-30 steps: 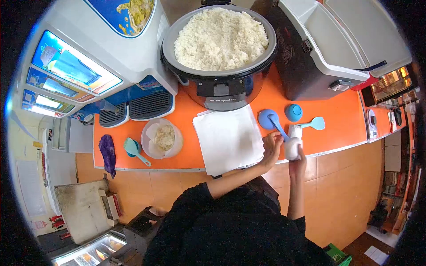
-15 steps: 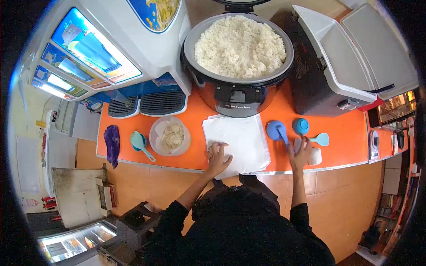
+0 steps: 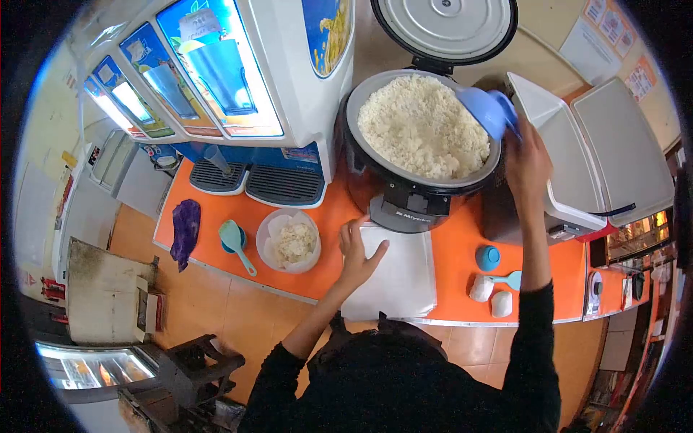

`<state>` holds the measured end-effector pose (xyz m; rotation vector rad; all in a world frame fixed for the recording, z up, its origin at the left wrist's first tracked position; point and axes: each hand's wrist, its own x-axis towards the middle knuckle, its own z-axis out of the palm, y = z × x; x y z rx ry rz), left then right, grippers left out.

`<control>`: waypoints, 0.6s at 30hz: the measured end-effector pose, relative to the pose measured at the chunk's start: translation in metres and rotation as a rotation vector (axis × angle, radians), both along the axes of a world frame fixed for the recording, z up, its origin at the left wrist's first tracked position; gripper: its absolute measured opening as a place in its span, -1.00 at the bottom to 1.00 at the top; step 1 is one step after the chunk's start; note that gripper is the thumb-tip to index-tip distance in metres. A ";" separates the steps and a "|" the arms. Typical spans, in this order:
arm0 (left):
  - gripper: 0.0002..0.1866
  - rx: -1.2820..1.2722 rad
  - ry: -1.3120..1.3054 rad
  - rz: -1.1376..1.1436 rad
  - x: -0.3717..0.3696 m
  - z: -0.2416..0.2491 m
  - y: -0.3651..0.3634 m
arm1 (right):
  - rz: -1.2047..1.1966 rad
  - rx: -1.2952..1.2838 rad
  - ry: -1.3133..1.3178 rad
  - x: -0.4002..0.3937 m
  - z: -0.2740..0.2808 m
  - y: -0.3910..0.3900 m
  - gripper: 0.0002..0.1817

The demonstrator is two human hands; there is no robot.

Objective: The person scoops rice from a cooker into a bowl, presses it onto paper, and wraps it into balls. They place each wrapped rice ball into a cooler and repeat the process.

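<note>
Your right hand (image 3: 528, 166) is up at the right rim of the rice cooker (image 3: 415, 218), fingers closed around the handle end of the blue scoop (image 3: 485, 110). The scoop is over the right side of the heaped rice (image 3: 422, 126); you cannot tell from this view whether it touches the grains. Your left hand (image 3: 356, 258) is at the left side of the white paper stack (image 3: 404, 274), thumb and fingers spread, gripping nothing; how firmly it presses you cannot tell. That stack lies in front of the cooker and reaches the near edge of the orange counter (image 3: 462, 252). The cooker stands toward the far edge, its lid (image 3: 447, 25) raised behind it. To the left of the paper, near the front edge, you have the white tub (image 3: 268, 252) with some rice inside, then a pale green paddle (image 3: 231, 237) lying across a teal cup (image 3: 240, 239), and the purple cloth (image 3: 185, 229) at the near left corner. Right of the paper sits a blue cup (image 3: 488, 257); closer to the near edge are two white bundles (image 3: 481, 288), just beside each other, with a turquoise paddle (image 3: 511, 279) by the left one. The open cooler (image 3: 577, 166) stands right of the cooker, and the drink dispenser (image 3: 289, 108) left of it.
</note>
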<state>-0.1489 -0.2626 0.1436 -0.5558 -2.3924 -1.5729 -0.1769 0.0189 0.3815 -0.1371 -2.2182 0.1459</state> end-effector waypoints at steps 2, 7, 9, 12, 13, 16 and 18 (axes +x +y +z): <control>-0.16 0.038 0.043 0.025 -0.008 0.050 0.025 | 0.056 0.356 -0.157 -0.085 0.003 -0.002 -0.71; -0.06 0.108 0.087 0.114 -0.028 0.077 0.078 | -0.110 0.970 -0.227 -0.230 -0.043 -0.013 -0.78; -0.09 0.110 0.133 0.111 -0.032 0.065 0.080 | -0.073 0.943 -0.285 -0.250 -0.053 -0.010 -0.79; -0.12 0.111 0.127 0.104 -0.028 0.059 0.081 | 0.201 0.852 -0.435 -0.253 -0.049 0.009 -0.78; -0.14 0.127 0.126 0.098 -0.030 0.062 0.081 | 0.209 0.778 -0.535 -0.250 -0.045 0.008 -0.76; -0.17 0.130 0.180 0.090 -0.031 0.063 0.080 | 0.310 0.776 -0.614 -0.231 -0.041 -0.005 -0.76; -0.20 0.130 0.201 0.103 -0.034 0.063 0.080 | 0.301 0.749 -0.704 -0.210 -0.029 -0.025 -0.77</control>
